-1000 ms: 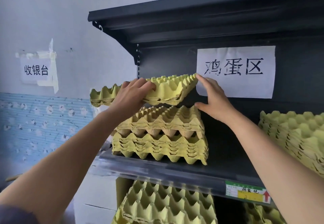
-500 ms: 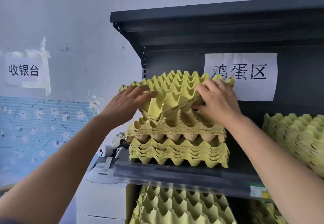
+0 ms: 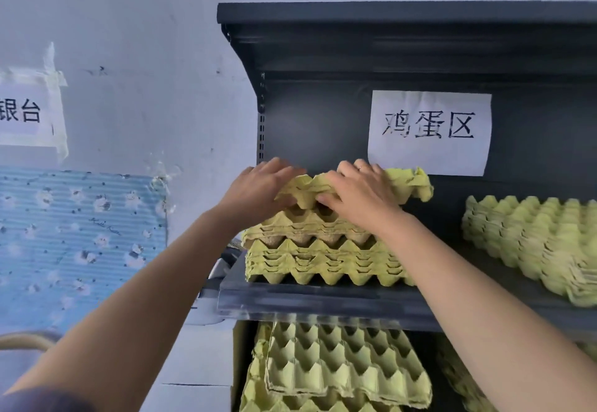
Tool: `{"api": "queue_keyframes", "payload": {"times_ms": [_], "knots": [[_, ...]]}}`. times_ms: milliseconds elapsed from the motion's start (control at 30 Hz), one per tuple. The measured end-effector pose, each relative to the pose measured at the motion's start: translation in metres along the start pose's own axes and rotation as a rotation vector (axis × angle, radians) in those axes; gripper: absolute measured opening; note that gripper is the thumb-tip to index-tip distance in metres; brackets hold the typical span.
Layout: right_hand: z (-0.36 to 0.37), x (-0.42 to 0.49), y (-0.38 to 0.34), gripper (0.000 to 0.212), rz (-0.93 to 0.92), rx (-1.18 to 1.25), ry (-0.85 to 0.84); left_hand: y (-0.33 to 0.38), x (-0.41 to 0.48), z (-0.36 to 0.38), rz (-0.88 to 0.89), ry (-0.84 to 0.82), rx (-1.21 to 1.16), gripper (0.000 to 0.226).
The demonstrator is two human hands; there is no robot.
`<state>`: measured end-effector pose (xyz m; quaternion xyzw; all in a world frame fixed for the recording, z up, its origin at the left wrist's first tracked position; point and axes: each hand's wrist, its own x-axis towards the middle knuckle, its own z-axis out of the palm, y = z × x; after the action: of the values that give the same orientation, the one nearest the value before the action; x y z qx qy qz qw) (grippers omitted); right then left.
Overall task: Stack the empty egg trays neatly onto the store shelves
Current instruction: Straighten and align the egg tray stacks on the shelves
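Note:
A yellow pulp egg tray lies on top of a stack of the same trays on the dark shelf. My left hand holds the tray's left end, fingers over the top and thumb under the front edge. Beside it, my right hand grips the tray's middle the same way, covering much of its top. The tray sits nearly level, its right end reaching past the stack below.
A second stack of yellow trays stands on the same shelf at the right. More trays fill the shelf below. A white paper sign hangs on the shelf's back panel, under a dark upper shelf. A wall lies to the left.
The tray, held tilted above the stack a second ago, has come down level onto it. Both hands moved closer together on its top. The view shifted left.

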<state>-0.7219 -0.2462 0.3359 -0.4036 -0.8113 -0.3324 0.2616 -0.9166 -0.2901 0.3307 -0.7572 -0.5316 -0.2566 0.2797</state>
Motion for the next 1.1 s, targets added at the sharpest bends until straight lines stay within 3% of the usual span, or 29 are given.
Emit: {"api": "queue_keyframes", "payload": {"times_ms": [167,300,400,567,700,833,1100], "knots": [[-0.002,-0.023,0.027,0.030,0.039,0.072,-0.082,0.007,-0.007,0.020,0.022,0.060,0.117,0.035],[0.007,-0.024,0.031,0.008,-0.032,0.126,0.050,0.009,-0.006,0.023,0.011,0.145,0.087,0.026],[0.013,-0.022,0.029,0.007,-0.048,0.157,0.079,0.006,-0.011,0.022,0.032,0.179,0.128,0.026],[0.028,-0.042,0.023,0.027,-0.102,0.171,-0.181,0.003,-0.033,0.035,0.067,-0.084,0.007,0.036],[0.031,-0.054,0.026,0.056,-0.043,0.136,-0.197,0.009,-0.038,0.038,-0.017,-0.135,0.048,0.083],[0.034,-0.057,0.036,0.060,0.151,0.057,-0.163,0.026,-0.027,0.047,-0.034,-0.091,0.145,0.060],[0.036,-0.064,0.038,0.058,0.183,0.040,-0.185,0.044,-0.013,0.056,-0.111,-0.141,0.161,0.069]]}}
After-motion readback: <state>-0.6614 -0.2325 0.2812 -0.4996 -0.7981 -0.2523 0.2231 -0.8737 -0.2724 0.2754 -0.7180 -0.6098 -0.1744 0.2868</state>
